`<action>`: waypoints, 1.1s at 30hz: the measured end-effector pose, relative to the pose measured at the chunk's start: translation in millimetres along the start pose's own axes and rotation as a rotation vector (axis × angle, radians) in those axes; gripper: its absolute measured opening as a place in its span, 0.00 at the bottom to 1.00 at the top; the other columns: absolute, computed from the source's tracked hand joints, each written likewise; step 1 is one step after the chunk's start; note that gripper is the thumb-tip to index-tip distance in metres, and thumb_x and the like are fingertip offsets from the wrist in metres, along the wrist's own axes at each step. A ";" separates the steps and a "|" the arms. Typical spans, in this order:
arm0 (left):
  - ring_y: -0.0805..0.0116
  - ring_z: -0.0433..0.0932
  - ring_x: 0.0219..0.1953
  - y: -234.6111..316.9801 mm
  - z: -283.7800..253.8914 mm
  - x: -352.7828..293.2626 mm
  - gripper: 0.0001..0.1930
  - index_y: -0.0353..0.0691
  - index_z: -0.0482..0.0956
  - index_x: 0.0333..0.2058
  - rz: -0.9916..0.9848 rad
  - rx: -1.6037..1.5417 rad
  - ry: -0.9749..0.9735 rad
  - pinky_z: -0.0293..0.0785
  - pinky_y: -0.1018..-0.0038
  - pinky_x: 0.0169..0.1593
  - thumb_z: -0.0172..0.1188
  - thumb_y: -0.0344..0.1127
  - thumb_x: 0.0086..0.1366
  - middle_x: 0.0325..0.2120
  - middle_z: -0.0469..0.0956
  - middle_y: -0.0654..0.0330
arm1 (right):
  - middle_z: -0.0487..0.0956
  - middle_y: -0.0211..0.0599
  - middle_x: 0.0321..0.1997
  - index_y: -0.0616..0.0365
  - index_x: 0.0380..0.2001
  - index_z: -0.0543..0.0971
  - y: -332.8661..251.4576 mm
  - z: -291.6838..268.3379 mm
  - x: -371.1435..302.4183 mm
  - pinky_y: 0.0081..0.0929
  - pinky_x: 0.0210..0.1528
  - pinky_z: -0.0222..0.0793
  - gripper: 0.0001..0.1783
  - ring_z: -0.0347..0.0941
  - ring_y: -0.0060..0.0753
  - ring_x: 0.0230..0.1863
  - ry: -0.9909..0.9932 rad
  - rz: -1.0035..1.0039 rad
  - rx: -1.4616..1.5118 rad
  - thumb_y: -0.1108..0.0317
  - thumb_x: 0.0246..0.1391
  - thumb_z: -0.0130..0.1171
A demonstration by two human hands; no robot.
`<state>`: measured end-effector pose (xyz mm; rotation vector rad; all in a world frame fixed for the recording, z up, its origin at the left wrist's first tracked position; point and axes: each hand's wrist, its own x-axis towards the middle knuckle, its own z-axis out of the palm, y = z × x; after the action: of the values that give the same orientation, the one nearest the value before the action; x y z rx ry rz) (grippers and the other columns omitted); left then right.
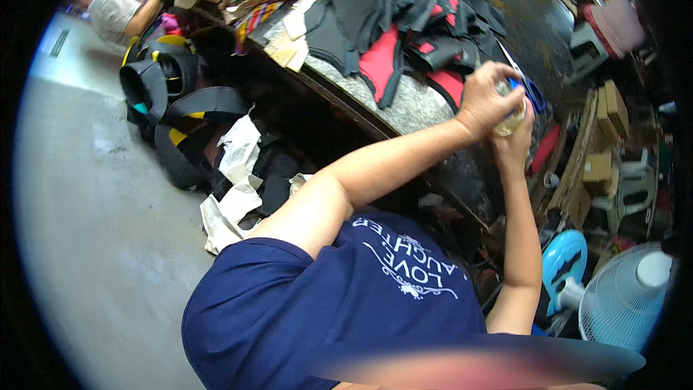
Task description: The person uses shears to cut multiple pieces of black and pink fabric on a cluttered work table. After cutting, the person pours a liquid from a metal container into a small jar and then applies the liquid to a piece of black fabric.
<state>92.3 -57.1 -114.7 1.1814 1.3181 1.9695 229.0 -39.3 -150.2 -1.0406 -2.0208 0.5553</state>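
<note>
Over the right end of the dark worktable (462,180), both my hands are closed round a small clear bottle (510,123) with a yellowish tint and a blue part at its top. My left hand (485,98) grips its upper end, fingers curled over it. My right hand (516,146) wraps it from below and the right; part of the bottle is hidden by fingers. Just beyond lie scissors with blue handles (533,94). A pile of black and red cut fabric pieces (379,65) covers the table to the left of my hands.
Black straps with yellow patches (184,112) and white cloth scraps (238,152) are heaped left of the table. A white fan (624,296) and a blue round seat (564,263) stand at the right. Cardboard boxes (610,112) line the right side. Another person (119,11) is at the far left.
</note>
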 end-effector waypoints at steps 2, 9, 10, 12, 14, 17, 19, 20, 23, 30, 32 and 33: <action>0.71 0.80 0.38 -6.5 -3.5 9.4 0.11 0.35 0.81 0.35 0.062 -0.017 -0.002 0.75 0.73 0.46 0.66 0.36 0.55 0.34 0.81 0.59 | 0.65 0.48 0.64 0.61 0.64 0.60 12.1 -2.2 7.0 0.40 0.66 0.56 0.49 0.62 0.50 0.64 0.015 -0.248 -0.164 0.54 0.44 0.73; 0.67 0.81 0.37 -13.8 -28.7 30.9 0.13 0.32 0.76 0.42 -0.240 -0.456 -0.205 0.79 0.72 0.45 0.58 0.36 0.65 0.37 0.81 0.53 | 0.69 0.44 0.59 0.51 0.66 0.60 -4.9 -34.0 4.8 0.40 0.59 0.68 0.55 0.69 0.45 0.57 -0.158 -0.031 -0.096 0.40 0.38 0.71; 0.67 0.81 0.37 -14.8 -32.1 31.4 0.13 0.32 0.76 0.43 -0.185 -0.400 -0.214 0.79 0.72 0.45 0.57 0.36 0.66 0.37 0.82 0.52 | 0.69 0.43 0.60 0.50 0.66 0.61 -12.7 -44.5 11.0 0.41 0.59 0.67 0.54 0.69 0.46 0.58 -0.161 -0.092 -0.187 0.40 0.38 0.71; 0.68 0.81 0.38 -18.0 -37.3 30.2 0.12 0.32 0.76 0.43 -0.159 -0.332 -0.205 0.79 0.72 0.46 0.56 0.35 0.67 0.38 0.81 0.53 | 0.66 0.41 0.65 0.38 0.57 0.75 -29.3 -64.5 28.8 0.45 0.67 0.59 0.43 0.60 0.46 0.67 -0.179 -0.341 -0.461 0.36 0.34 0.70; 0.69 0.81 0.38 -22.6 -39.2 27.0 0.12 0.32 0.75 0.44 -0.101 -0.308 -0.224 0.78 0.72 0.46 0.55 0.35 0.67 0.38 0.81 0.53 | 0.64 0.40 0.68 0.35 0.52 0.79 -46.7 -64.7 43.3 0.51 0.71 0.48 0.39 0.52 0.42 0.72 -0.358 -0.473 -0.826 0.35 0.33 0.70; 0.69 0.81 0.38 -29.2 -42.2 22.5 0.12 0.33 0.75 0.44 -0.052 -0.322 -0.243 0.78 0.72 0.46 0.55 0.34 0.67 0.38 0.81 0.53 | 0.55 0.37 0.73 0.36 0.49 0.81 -67.5 -50.1 60.3 0.59 0.73 0.38 0.38 0.42 0.42 0.76 -0.621 -0.440 -0.901 0.39 0.28 0.73; 0.68 0.81 0.38 -32.6 -45.0 21.1 0.12 0.33 0.75 0.44 -0.062 -0.348 -0.241 0.78 0.72 0.46 0.55 0.34 0.67 0.38 0.81 0.53 | 0.55 0.38 0.74 0.39 0.47 0.83 -75.4 -44.8 66.4 0.60 0.72 0.37 0.38 0.41 0.43 0.76 -0.673 -0.453 -0.955 0.38 0.28 0.73; 0.68 0.81 0.38 -34.2 -46.0 20.7 0.12 0.33 0.75 0.44 -0.057 -0.365 -0.229 0.78 0.72 0.46 0.55 0.34 0.67 0.38 0.81 0.53 | 0.54 0.38 0.74 0.40 0.47 0.83 -77.5 -43.4 68.6 0.61 0.72 0.37 0.37 0.41 0.43 0.76 -0.696 -0.443 -0.996 0.38 0.28 0.73; 0.68 0.81 0.38 -37.3 -45.6 21.6 0.12 0.33 0.75 0.44 -0.056 -0.357 -0.228 0.78 0.72 0.45 0.56 0.34 0.67 0.38 0.81 0.54 | 0.54 0.38 0.74 0.41 0.45 0.84 -78.9 -42.0 72.0 0.61 0.72 0.37 0.36 0.41 0.43 0.76 -0.767 -0.403 -1.070 0.39 0.29 0.73; 0.74 0.77 0.39 -38.1 -46.2 19.4 0.11 0.35 0.77 0.43 0.089 -0.169 -0.228 0.73 0.77 0.47 0.58 0.34 0.65 0.37 0.80 0.59 | 0.57 0.40 0.72 0.42 0.44 0.83 -65.4 -49.7 69.3 0.62 0.72 0.38 0.32 0.46 0.43 0.75 -0.644 -0.331 -0.838 0.41 0.34 0.72; 0.76 0.75 0.38 -37.3 -45.8 17.6 0.11 0.35 0.78 0.40 0.093 -0.214 -0.195 0.71 0.78 0.46 0.61 0.34 0.61 0.34 0.79 0.61 | 0.60 0.37 0.71 0.42 0.44 0.82 -60.1 -55.8 64.1 0.62 0.72 0.39 0.30 0.49 0.43 0.74 -0.509 -0.371 -0.741 0.44 0.36 0.73; 0.76 0.74 0.38 -36.7 -46.1 17.3 0.11 0.35 0.78 0.41 0.074 -0.196 -0.195 0.71 0.78 0.46 0.61 0.35 0.61 0.34 0.79 0.62 | 0.60 0.36 0.71 0.41 0.45 0.82 -57.3 -57.9 60.8 0.62 0.72 0.39 0.30 0.50 0.43 0.74 -0.491 -0.361 -0.732 0.45 0.36 0.73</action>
<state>41.5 -50.9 -148.6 1.3032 0.9742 1.9283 226.0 -20.3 -50.3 -0.9465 -2.8797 -0.1728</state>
